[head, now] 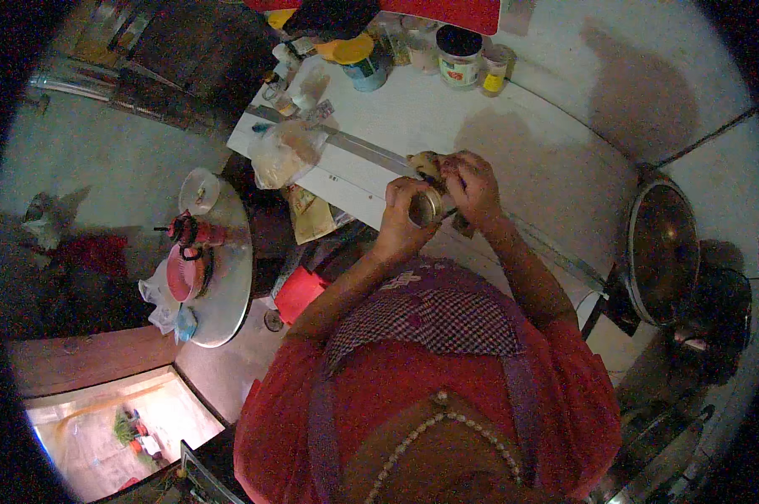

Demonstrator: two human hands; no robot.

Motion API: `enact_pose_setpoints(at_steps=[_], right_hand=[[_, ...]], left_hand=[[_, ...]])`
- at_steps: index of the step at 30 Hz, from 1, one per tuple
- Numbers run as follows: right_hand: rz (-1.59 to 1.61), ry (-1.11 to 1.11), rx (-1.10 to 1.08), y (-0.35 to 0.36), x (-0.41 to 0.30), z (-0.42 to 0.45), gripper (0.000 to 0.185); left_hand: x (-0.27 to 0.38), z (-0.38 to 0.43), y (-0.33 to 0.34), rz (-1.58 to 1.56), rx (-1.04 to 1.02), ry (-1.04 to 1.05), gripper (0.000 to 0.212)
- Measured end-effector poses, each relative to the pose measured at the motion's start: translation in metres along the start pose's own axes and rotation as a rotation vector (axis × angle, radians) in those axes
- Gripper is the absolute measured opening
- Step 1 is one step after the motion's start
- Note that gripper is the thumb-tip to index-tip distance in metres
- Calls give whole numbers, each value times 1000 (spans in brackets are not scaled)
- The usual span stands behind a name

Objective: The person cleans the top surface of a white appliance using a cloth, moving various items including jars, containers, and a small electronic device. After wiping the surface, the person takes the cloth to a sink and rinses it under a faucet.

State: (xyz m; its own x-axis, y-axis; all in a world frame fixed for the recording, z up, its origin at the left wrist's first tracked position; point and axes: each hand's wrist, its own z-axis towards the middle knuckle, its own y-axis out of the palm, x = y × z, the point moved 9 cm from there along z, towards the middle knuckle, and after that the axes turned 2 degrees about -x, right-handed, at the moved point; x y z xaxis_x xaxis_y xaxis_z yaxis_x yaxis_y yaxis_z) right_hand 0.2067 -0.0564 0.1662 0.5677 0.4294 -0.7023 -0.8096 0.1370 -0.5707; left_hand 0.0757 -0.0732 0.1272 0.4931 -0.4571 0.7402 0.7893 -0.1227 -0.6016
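Note:
Over the near edge of a white counter (411, 120), both hands are close together in front of the chest. My left hand (399, 217) grips a small round metal container (425, 208), its round opening facing up. Just beyond and to the right, my right hand (471, 186) has its fingers closed around something small and dark that I cannot make out. A pale, lumpy thing (422, 162) touches or lies beside the right fingertips; its kind is unclear. A clear plastic bag (288, 151) with pale contents lies left of the hands on the counter.
Lidded jars stand along the back, one with a yellow lid (354, 49), another black-lidded (459, 57). At the right a large round metal pan (664, 252) leans by the wall. A round table (231, 283) at the left holds a pink basket (185, 272) and a clear bowl (199, 191).

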Motion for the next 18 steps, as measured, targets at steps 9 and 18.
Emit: enact_pose_setpoints(at_steps=[9, 18], right_hand=[[1171, 673, 120, 57, 73, -60, 37], [674, 263, 314, -5, 27, -47, 22]], left_hand=[[11, -4, -6, -579, 56, -54, 84], [30, -10, 13, -402, -68, -147, 90]])
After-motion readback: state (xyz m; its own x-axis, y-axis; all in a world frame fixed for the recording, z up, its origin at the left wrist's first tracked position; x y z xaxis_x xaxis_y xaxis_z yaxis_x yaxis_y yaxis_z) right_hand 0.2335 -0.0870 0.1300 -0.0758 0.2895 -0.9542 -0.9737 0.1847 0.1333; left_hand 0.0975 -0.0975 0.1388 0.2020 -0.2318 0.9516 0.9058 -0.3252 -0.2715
